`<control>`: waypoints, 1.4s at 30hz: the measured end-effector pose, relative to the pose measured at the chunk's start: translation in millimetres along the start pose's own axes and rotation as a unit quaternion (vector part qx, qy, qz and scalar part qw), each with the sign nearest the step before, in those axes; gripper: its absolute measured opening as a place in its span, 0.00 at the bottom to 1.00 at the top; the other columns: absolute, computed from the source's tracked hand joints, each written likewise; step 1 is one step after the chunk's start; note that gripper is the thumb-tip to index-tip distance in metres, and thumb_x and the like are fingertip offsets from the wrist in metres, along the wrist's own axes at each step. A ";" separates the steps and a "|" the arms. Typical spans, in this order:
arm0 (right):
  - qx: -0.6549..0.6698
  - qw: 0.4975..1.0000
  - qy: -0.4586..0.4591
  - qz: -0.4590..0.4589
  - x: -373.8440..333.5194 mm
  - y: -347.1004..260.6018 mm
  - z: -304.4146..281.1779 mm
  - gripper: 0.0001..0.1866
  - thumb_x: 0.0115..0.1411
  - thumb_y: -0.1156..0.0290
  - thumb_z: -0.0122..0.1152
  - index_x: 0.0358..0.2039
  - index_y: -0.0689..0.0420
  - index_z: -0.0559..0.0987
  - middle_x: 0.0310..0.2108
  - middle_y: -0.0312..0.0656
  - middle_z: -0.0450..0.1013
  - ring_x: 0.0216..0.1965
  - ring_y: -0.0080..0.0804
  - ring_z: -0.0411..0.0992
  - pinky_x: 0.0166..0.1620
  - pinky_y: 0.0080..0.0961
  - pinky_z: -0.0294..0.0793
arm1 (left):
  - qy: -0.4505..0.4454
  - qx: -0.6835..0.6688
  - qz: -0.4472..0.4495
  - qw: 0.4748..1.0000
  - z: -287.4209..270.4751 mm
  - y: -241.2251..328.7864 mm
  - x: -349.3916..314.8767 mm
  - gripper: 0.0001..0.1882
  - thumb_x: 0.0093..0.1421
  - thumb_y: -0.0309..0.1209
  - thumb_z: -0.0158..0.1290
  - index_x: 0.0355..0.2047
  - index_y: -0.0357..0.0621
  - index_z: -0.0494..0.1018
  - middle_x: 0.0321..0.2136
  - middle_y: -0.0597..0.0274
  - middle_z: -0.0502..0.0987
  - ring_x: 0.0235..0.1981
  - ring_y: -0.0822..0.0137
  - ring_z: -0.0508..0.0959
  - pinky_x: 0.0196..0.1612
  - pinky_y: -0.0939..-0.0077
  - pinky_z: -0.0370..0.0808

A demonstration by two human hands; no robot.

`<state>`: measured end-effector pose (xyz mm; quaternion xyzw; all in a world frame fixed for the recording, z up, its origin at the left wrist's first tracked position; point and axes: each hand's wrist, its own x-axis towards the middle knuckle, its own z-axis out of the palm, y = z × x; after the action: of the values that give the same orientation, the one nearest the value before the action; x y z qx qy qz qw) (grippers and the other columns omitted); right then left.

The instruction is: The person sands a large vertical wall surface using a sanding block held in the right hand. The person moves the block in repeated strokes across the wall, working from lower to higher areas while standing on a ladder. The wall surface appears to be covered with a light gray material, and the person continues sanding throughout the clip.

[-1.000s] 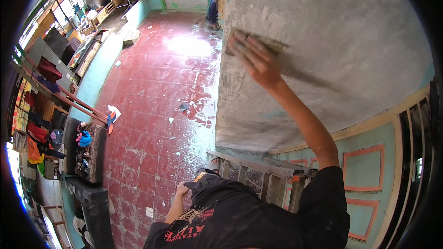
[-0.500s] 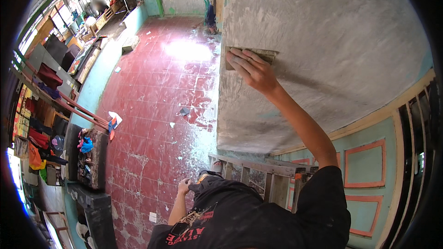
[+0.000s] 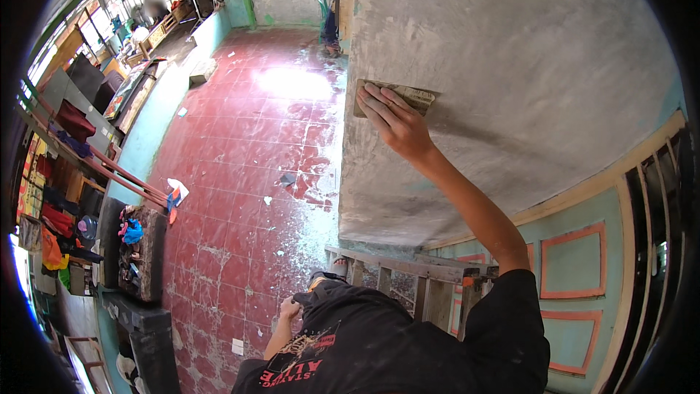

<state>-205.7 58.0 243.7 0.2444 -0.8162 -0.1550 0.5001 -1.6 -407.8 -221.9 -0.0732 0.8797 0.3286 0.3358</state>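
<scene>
My right hand (image 3: 399, 120) presses a flat rectangular plate (image 3: 419, 97) against the grey plastered wall (image 3: 510, 36). The fingers lie together across the plate, close to the wall's left edge, and greyish dust coats them. Low down by my hip, my left hand (image 3: 289, 308) rests at the hem of my black shirt (image 3: 394, 343). Its fingers look curled in; the shirt partly hides them, so anything inside them cannot be made out.
A wooden ladder (image 3: 419, 270) stands beneath me beside the wall. Red floor tiles (image 3: 219, 197), stained white, stretch to the left. A green door with orange trim (image 3: 572, 263) is at right. Cloths lie on a dark ledge (image 3: 149, 263). Someone sits far back left.
My right hand and the plate have shifted slightly down on the wall, and the plate's tilt has changed. The whole view has moved a little. My left hand stays by my hip.
</scene>
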 end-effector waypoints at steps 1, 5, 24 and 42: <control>0.004 1.000 -0.005 -0.023 -3.0 1.4 1.4 0.17 0.55 0.77 0.61 0.47 0.58 0.81 0.53 0.35 0.75 0.59 0.28 0.70 0.65 0.27 0.67 | 0.000 0.006 0.011 1.000 -0.3 -6.3 7.9 0.21 0.53 0.42 0.56 0.42 0.41 0.80 0.38 0.44 0.82 0.43 0.50 0.82 0.47 0.60 0.76; -0.004 1.000 -0.009 0.021 16.5 6.3 -17.4 0.17 0.55 0.77 0.60 0.46 0.57 0.81 0.53 0.34 0.76 0.59 0.26 0.70 0.66 0.26 0.65 | 0.019 -0.016 0.055 0.998 -1.6 0.2 31.0 0.21 0.57 0.44 0.56 0.43 0.42 0.80 0.39 0.47 0.82 0.45 0.52 0.81 0.48 0.62 0.76; -0.003 0.997 0.078 0.029 61.0 56.6 -25.2 0.26 0.52 0.85 0.59 0.54 0.55 0.77 0.59 0.35 0.72 0.61 0.33 0.68 0.67 0.30 0.64 | -0.040 0.008 0.027 0.999 4.5 27.0 25.7 0.19 0.52 0.42 0.59 0.42 0.49 0.82 0.38 0.49 0.82 0.44 0.51 0.82 0.47 0.62 0.77; 0.098 0.989 -0.113 -0.022 -135.3 -22.9 29.2 0.23 0.60 0.76 0.58 0.57 0.54 0.75 0.61 0.33 0.70 0.63 0.26 0.66 0.68 0.28 0.63 | -0.019 0.007 0.102 0.995 -5.1 23.5 47.8 0.20 0.57 0.42 0.56 0.44 0.41 0.80 0.39 0.46 0.82 0.44 0.52 0.82 0.49 0.64 0.76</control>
<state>-174.7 114.2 118.9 0.2909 -0.8732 -0.1113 0.3750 -49.2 -388.4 -237.2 0.0258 0.8785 0.3559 0.3176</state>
